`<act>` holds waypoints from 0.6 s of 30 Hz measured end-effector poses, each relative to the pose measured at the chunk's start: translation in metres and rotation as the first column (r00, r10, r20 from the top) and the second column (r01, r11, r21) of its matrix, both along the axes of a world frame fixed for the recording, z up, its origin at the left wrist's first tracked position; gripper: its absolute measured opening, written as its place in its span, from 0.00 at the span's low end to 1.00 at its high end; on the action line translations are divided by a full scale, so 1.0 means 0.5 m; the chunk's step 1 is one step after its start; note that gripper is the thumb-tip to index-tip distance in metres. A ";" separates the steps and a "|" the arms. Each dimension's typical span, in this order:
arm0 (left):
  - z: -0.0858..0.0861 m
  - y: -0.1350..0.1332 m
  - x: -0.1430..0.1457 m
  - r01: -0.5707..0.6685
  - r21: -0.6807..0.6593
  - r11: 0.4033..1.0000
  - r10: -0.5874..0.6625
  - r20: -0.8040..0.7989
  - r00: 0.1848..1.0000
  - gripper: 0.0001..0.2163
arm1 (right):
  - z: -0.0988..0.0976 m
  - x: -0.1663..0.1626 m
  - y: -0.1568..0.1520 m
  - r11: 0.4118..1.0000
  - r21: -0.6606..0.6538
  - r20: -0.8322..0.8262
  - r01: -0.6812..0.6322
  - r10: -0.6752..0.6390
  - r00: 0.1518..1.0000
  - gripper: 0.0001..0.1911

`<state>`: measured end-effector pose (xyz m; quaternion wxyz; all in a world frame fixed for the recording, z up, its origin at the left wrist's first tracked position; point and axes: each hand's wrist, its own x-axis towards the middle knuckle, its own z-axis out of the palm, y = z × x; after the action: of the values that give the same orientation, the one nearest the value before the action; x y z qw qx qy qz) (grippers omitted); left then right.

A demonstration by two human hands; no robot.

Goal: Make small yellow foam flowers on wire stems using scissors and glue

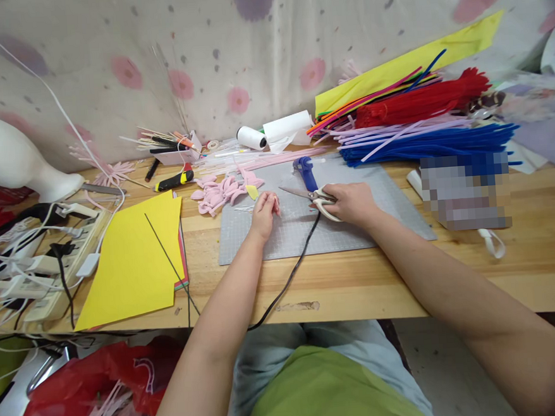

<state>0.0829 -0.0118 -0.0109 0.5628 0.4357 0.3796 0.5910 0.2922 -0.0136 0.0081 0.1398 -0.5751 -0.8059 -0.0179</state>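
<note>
My right hand (350, 203) is closed round the white handles of a pair of scissors (305, 194), whose blades point left over the grey cutting mat (378, 226). My left hand (264, 212) rests on the mat with its fingers curled together on a small pink piece I cannot make out clearly. Just beyond my left hand lies a heap of pink shaped pieces (222, 193) with one small yellow piece (252, 192). A blue glue gun (306, 171) lies on the mat behind the scissors, and its black cord (294, 270) runs toward me.
Bundles of red, blue and lilac pipe cleaners (424, 128) fill the back right. Yellow sheets (129, 263) lie at the left with a thin black wire across them. A power strip with cables (44, 262) sits far left. A red bag (91, 392) hangs below the table edge.
</note>
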 end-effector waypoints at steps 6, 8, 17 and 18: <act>0.007 0.000 0.002 0.040 -0.058 0.998 -0.035 0.090 0.995 0.13 | 0.003 -0.002 -0.002 1.000 -0.012 -0.005 0.002 -0.002 1.000 0.24; 0.010 -0.001 0.003 0.067 -0.053 0.996 -0.059 0.134 0.989 0.13 | 0.002 -0.002 -0.002 1.000 -0.012 -0.004 0.006 -0.006 1.000 0.24; 0.003 -0.001 0.003 0.065 -0.048 0.997 -0.061 0.089 0.994 0.16 | -0.004 -0.003 -0.002 0.999 0.016 -0.032 0.046 -0.046 0.998 0.23; 0.001 0.000 0.002 0.068 -0.038 0.997 -0.065 0.085 0.994 0.15 | -0.005 -0.004 -0.003 0.999 0.025 -0.037 0.043 -0.042 0.998 0.23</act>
<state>0.0842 -0.0118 -0.0102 0.6063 0.4112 0.3530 0.5819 0.2901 -0.0150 0.0058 0.1612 -0.5906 -0.7904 -0.0207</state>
